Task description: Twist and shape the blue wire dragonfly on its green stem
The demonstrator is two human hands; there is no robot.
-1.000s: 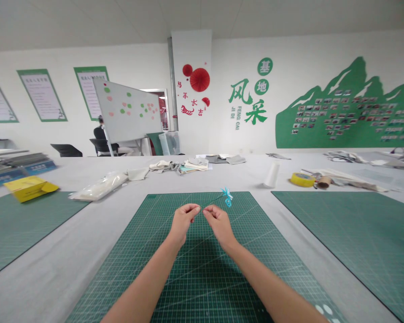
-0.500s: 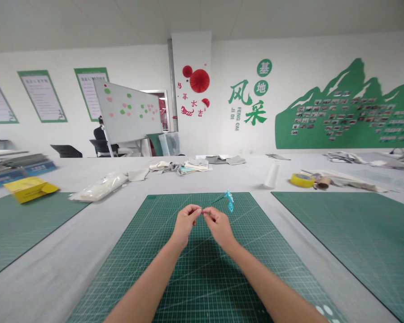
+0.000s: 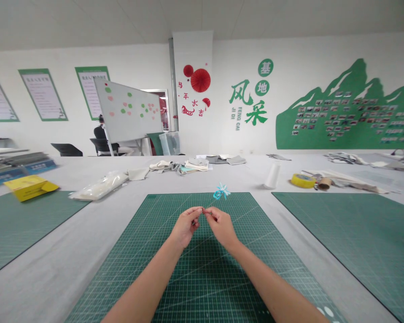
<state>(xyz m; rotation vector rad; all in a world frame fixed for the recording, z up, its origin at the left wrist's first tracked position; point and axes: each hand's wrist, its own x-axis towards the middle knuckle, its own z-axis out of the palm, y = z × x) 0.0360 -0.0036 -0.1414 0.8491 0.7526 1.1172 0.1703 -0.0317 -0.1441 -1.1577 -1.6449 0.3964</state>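
A blue and white flower-like ornament stands just beyond my fingertips, above the far edge of the green cutting mat. Its thin green stem is barely visible and runs toward my hands. My left hand has thumb and forefinger pinched at the stem's near end. Right beside it, my right hand pinches at the same spot, the fingertips of both hands almost touching. Both hands are raised over the mat. The exact part between the fingertips is too small to make out.
More cutting mats lie left and right. Behind are a yellow box, a plastic-wrapped bundle, fabric scraps, a white roll and yellow tape. A person sits behind the whiteboard.
The blue and white ornament has swung left and slightly up, and now shows a different side. Both hands remain pinched together at nearly the same place.
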